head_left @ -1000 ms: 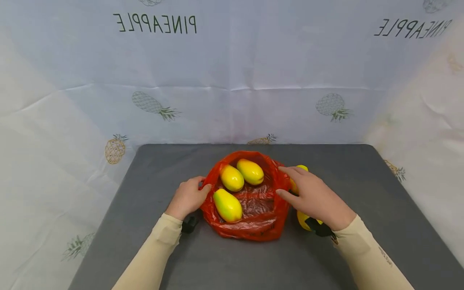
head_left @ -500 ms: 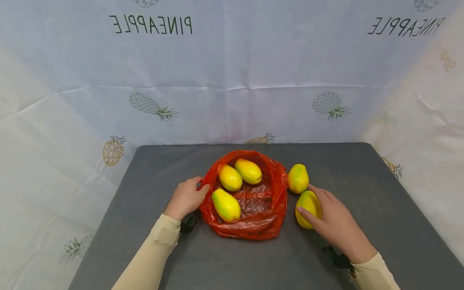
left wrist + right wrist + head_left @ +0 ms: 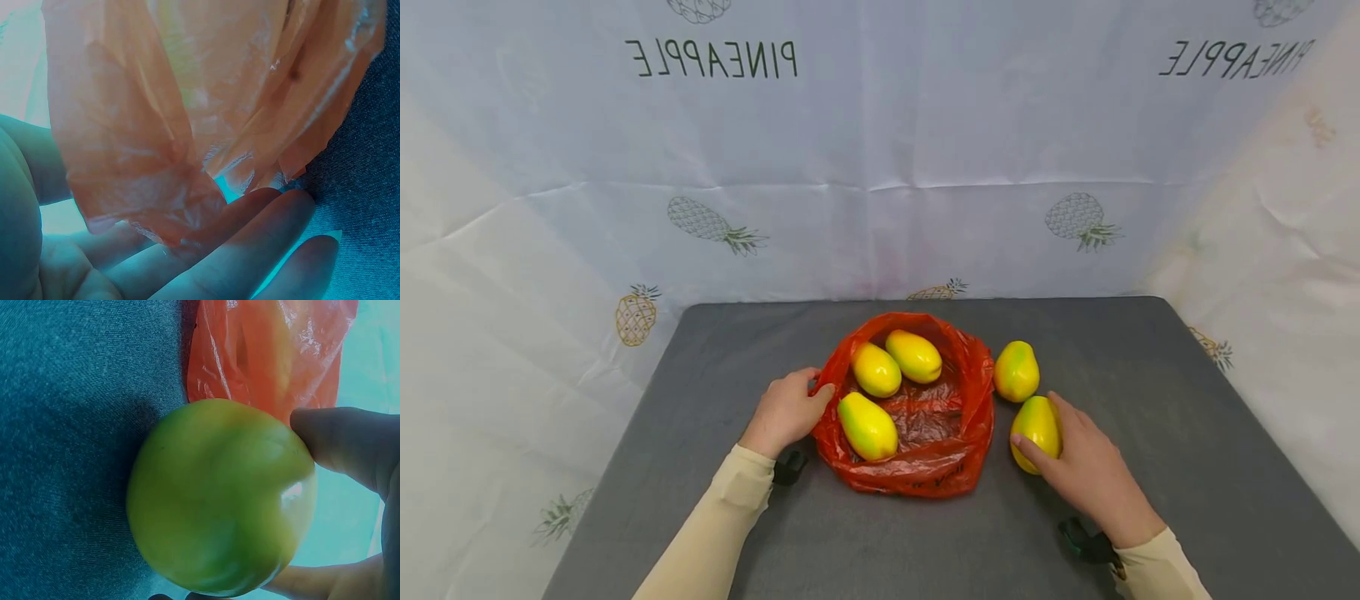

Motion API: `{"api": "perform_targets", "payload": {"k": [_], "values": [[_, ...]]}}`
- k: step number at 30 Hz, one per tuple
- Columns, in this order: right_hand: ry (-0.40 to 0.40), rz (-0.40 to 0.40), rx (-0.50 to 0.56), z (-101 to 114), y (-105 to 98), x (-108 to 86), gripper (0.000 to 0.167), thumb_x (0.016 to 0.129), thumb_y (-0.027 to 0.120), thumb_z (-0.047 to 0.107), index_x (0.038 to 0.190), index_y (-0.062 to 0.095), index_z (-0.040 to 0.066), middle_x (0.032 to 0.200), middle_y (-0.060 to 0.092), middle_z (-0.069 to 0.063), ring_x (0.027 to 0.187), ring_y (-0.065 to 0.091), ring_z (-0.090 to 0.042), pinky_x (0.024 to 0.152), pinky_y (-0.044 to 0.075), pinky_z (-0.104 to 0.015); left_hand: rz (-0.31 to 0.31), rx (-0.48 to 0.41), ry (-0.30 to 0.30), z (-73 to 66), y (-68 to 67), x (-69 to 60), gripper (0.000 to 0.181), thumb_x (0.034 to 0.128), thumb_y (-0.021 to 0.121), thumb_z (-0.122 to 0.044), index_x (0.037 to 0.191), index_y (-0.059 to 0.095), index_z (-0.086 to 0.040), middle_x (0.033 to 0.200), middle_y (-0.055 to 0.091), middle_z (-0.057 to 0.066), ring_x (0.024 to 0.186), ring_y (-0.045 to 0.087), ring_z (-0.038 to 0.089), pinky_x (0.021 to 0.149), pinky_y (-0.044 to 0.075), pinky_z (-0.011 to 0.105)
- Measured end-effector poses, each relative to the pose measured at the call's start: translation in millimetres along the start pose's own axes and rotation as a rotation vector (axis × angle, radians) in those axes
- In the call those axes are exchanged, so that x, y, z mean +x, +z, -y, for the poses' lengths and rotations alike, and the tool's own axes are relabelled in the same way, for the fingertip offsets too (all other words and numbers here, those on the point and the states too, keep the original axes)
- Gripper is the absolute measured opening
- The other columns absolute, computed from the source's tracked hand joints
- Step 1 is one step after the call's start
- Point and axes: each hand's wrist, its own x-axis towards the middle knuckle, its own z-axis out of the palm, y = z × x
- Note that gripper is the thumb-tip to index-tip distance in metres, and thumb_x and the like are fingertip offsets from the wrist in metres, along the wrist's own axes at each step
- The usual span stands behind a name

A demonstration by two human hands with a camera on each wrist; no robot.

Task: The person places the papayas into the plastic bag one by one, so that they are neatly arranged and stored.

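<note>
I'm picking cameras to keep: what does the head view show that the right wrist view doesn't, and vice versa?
Head only: the left hand pinching the rim of the red bag, three fruits in plain sight inside it, the loose fruit to its right, and pineapple prints behind.

Right wrist only: the rounded end of the held fruit close up, and the fabric weave of the tabletop.

Both: the right hand gripping that fruit, the bag's outside and the tabletop.

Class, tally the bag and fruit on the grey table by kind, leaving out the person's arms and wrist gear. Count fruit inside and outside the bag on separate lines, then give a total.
Red bag: 1
Yellow fruits inside it: 3
Yellow fruits outside it: 2
Total: 6
</note>
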Motion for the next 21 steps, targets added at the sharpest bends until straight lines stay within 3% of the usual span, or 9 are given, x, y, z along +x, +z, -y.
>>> {"api": "perform_targets", "payload": {"k": [10,17,21], "values": [[0.027,0.023,0.007,-2.2,-0.5,-2.2,0.107,0.098,0.070,0.063,0.163,0.028,-0.011,0.154,0.049,-0.041,0.121,0.062,-0.051,0.092,0.058,-0.063,0.007,-0.006,-0.012,-0.4,2.4,0.5,0.049,0.1067,0.065,-0.033,0.144,0.065,-0.002,0.112,0.077,0.014,0.070,0.063,0.019,0.072,0.062,0.033],[0.007,0.023,0.027,-2.3,0.1,-4.1,0.100,0.100,0.072,0.053,0.165,0.029,-0.009,0.151,0.051,-0.039,0.112,0.065,-0.044,0.084,0.058,-0.056,-0.009,0.026,0.026,0.8,1.7,-0.8,0.049,0.1079,0.063,-0.033,0.144,0.065,0.000,0.127,0.077,0.019,0.080,0.069,0.022,0.084,0.063,0.046],[0.002,0.038,0.021,-1.9,-1.3,-5.8,0.097,0.099,0.073,0.051,0.165,0.031,-0.007,0.150,0.054,-0.037,0.108,0.065,-0.038,0.082,0.057,-0.052,-0.006,0.027,0.026,0.6,1.5,-0.8,0.051,0.1079,0.063,-0.034,0.145,0.064,0.001,0.128,0.076,0.019,0.079,0.068,0.022,0.083,0.063,0.046]]}}
